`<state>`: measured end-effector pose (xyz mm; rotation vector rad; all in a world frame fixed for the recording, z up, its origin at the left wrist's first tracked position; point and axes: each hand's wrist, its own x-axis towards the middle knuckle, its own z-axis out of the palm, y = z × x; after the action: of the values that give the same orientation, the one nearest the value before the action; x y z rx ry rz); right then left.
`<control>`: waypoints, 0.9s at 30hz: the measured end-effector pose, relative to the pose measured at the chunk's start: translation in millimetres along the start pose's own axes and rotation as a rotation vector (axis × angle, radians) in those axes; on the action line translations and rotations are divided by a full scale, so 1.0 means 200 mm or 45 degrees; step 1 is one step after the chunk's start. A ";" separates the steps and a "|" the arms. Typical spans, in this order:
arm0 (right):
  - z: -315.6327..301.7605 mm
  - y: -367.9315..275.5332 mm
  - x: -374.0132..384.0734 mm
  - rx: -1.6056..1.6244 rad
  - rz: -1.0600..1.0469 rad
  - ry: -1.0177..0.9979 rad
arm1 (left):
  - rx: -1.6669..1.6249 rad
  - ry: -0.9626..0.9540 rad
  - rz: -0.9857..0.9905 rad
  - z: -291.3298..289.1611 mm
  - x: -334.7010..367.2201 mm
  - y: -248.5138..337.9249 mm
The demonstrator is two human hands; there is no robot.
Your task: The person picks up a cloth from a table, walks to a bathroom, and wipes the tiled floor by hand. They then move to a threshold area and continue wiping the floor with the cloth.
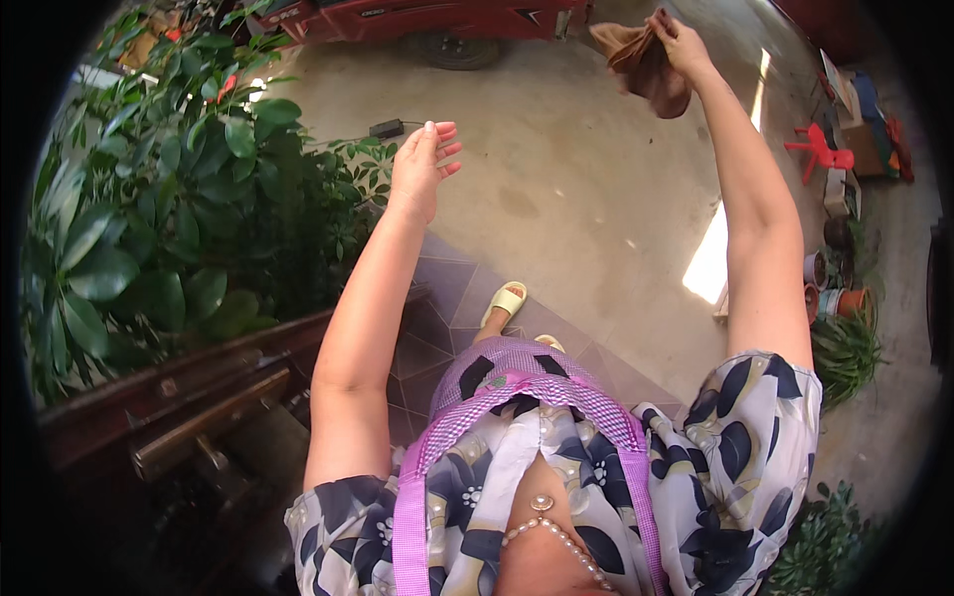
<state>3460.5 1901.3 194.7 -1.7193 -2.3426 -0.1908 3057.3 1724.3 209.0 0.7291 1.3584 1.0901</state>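
High at the right, my right hand (682,50) is closed on a brown cloth (646,72), which hangs in loose folds to the left of the fingers. That arm is stretched far forward. My left hand (425,169) is held up in front of me, its fingers apart and holding nothing. Beside it on the left are the leaves of a large green plant (179,189). A small black box with a cord (387,128) lies on the floor just beyond that hand.
A red vehicle (437,22) stands ahead. To the right are a red plastic stool (821,151), cardboard boxes and flower pots (853,304). A dark door with a long metal handle (214,422) is close on my left. Purple tiles (442,288) lie under my feet, meeting a concrete floor.
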 end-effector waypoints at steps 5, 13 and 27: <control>-0.19 0.04 -0.11 1.353 0.495 0.576 | -0.065 -0.002 0.149 -0.01 -0.30 -0.07; 0.25 -0.63 -0.56 0.836 -0.162 -0.114 | 0.109 0.162 -0.110 -0.20 -1.07 -0.51; -0.73 -2.22 -1.64 1.520 -1.580 -1.787 | 1.158 0.986 0.267 -0.44 -2.25 -0.99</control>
<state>3147.3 1429.6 263.5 0.5499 -2.5961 2.1987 3060.2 1225.0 194.1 1.1747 2.5604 0.9123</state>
